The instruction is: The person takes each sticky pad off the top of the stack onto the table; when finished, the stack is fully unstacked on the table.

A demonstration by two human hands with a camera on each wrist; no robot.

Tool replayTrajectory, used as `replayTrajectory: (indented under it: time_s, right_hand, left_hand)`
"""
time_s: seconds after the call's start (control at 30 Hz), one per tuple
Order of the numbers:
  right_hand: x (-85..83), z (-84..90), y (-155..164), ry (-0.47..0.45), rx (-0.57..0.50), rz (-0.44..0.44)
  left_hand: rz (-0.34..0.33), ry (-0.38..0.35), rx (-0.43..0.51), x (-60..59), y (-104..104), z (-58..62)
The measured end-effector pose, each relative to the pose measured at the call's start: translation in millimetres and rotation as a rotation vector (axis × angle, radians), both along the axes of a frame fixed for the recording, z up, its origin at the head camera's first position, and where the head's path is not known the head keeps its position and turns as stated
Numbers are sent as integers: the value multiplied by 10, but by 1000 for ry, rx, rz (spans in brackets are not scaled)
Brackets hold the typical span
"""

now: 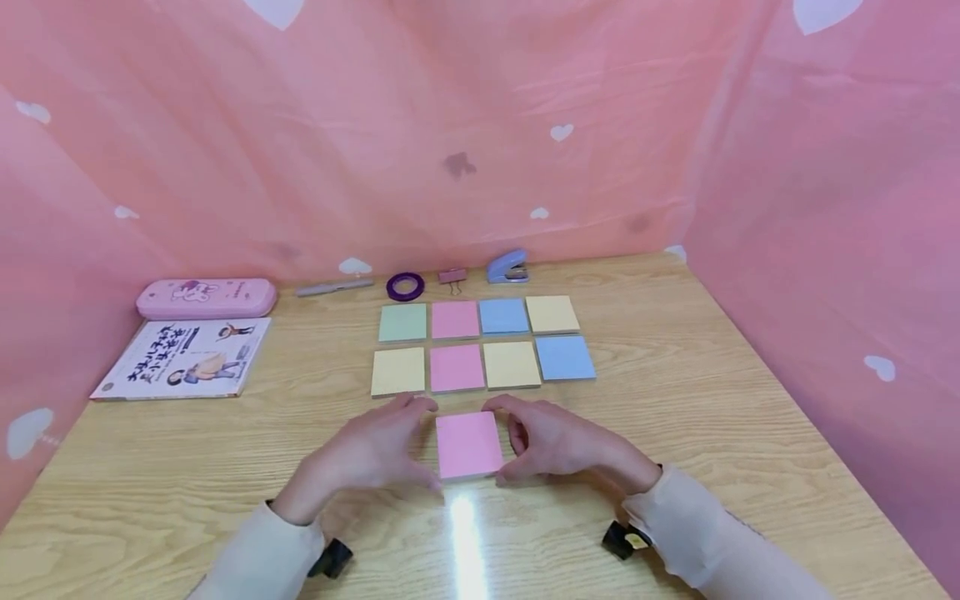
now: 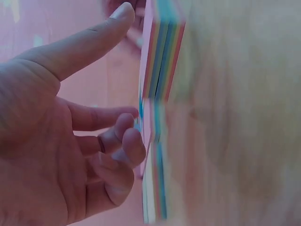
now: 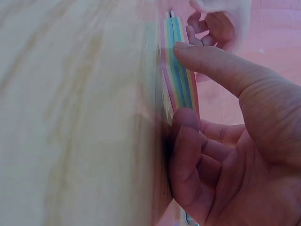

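Note:
A thick sticky note pad [image 1: 468, 446], pink on top, lies on the wooden table between the two hands. Its side shows coloured layers with a dark seam midway, as the left wrist view shows. My right hand [image 1: 558, 437] holds the pad at its right side, thumb at the near corner and index finger at the far one. In the right wrist view the thumb [image 3: 211, 61] meets the layered edge. My left hand [image 1: 375, 446] is spread around the pad's left side with a gap, fingers loosely bent and nothing in its grasp.
Beyond the hands lie two rows of sticky note pads, including a pink one [image 1: 456, 367] and a blue one [image 1: 565, 357]. Behind them are purple tape [image 1: 405, 287], a binder clip [image 1: 452, 276], a stapler [image 1: 508, 267] and a pen [image 1: 334, 287]. A pencil case [image 1: 206, 299] and book [image 1: 183, 358] sit left.

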State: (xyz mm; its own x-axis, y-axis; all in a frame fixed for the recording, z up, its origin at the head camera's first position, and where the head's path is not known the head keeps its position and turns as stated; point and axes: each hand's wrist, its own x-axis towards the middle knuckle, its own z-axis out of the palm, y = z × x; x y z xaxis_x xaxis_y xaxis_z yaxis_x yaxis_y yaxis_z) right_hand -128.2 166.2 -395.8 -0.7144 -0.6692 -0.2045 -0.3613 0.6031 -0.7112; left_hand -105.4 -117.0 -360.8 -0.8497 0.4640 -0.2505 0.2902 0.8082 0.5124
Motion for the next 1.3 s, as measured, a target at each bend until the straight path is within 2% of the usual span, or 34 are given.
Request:
replayTrajectory:
  time_s: [0.13, 0.47, 0.97, 1.3]
  right_hand:
    - [-6, -2, -2, 1, -4, 1]
    - [1, 10, -15, 0, 5, 4]
    - [16, 21, -29, 22, 35, -18]
    - [16, 11, -27, 26, 29, -15]
  left_hand:
    - [2, 19, -5, 98, 139, -29]
    - [25, 60, -55, 144, 213, -107]
    - [15, 68, -55, 121, 215, -164]
    - [30, 42, 4, 90, 179, -172]
